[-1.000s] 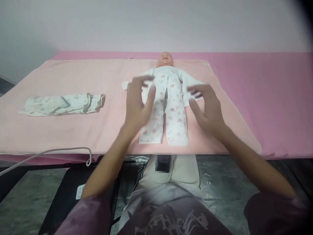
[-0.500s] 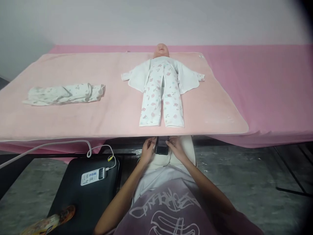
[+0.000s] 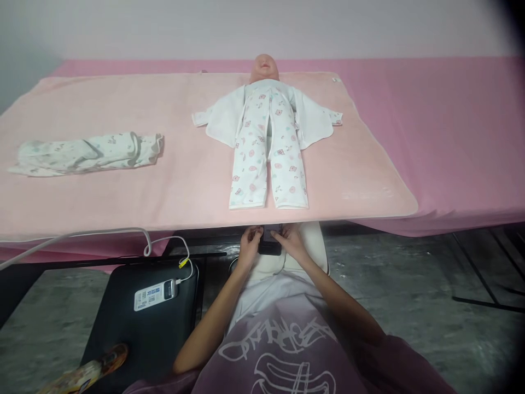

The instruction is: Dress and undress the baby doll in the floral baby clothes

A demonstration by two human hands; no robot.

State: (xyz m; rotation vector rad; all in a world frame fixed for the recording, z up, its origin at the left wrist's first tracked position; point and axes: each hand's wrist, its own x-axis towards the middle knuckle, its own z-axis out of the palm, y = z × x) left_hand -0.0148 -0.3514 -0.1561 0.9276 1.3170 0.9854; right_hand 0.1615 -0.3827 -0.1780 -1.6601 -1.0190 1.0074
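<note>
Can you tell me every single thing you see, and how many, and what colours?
Doll: one, pinkish, on mat
Top: one, white, sleeves spread, on doll
Patterned trousers: one pair, white with pinkish prints, below doll's head
Bundled cloth: one, white, patterned, mat's left
Mat: one, peach, under doll
Cover: one, pink, under mat
Wall: one, pale grey, behind
Cable: one, white, front left
Device: one, white and grey, on seat
Seat: one, black, lower left
Wrapped item: one, orange-yellow, lower left, unclear
Floor: one, grey, below
Phone: one, black, over lap
Shirt: one, purple, bottom
Left hand: one, at phone
Right hand: one, at phone
</note>
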